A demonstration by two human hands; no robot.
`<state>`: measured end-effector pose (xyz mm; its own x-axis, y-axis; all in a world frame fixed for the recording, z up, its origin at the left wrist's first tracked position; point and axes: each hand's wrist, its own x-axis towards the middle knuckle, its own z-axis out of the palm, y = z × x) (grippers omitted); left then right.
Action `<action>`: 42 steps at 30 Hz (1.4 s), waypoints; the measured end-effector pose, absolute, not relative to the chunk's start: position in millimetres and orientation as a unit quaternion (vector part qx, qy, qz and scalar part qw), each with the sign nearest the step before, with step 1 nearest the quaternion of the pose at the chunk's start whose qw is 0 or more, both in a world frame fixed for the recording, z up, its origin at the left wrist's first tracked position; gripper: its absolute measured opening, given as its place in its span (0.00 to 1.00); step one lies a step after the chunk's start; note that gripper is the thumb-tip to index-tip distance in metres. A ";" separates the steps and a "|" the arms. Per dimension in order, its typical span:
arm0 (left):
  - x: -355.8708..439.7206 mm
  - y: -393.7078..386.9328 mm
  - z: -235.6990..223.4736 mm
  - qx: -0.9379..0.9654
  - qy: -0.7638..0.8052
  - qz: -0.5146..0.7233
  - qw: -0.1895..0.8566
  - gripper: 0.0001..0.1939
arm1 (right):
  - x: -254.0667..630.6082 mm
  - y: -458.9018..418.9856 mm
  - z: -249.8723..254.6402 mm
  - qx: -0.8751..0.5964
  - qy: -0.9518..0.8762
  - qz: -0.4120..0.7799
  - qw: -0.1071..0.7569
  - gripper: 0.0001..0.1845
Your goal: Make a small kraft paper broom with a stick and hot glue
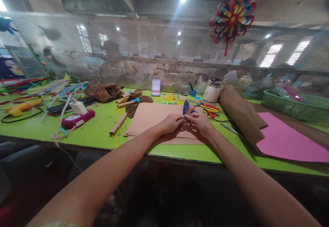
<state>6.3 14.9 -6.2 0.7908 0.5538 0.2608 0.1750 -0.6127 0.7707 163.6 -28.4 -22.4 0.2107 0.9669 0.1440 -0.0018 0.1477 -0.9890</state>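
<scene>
My left hand [172, 123] and my right hand [200, 122] meet fingertip to fingertip above a stack of brown paper sheets [150, 115]. Both are closed in a pinch. Whatever sits between the fingers is too small to make out. Just beyond them lies a blue tool [185, 106], which looks like a glue gun, partly covered by my fingers. Red-and-yellow-handled tools [211, 109] rest right of it, beside a black cord.
Rolled brown paper [238, 114] and a pink sheet [290, 138] lie at right, near a green basket [288, 107]. A white kettle [212, 91] and a phone [156, 87] stand behind. At left are a purple power strip [78, 119], a yellow glue gun [23, 107] and paper tubes [118, 123].
</scene>
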 end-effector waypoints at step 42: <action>6.1 18.9 -8.1 0.793 0.185 0.246 0.526 0.18 | 165.9 -33.7 -16.2 -0.443 -0.494 0.480 0.574 0.12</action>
<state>6.1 18.9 -8.1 0.8111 0.5512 0.1957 0.0345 -0.3790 0.9247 165.9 -33.7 -16.2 0.0499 0.9886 0.1420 -0.1136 0.1468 -0.9826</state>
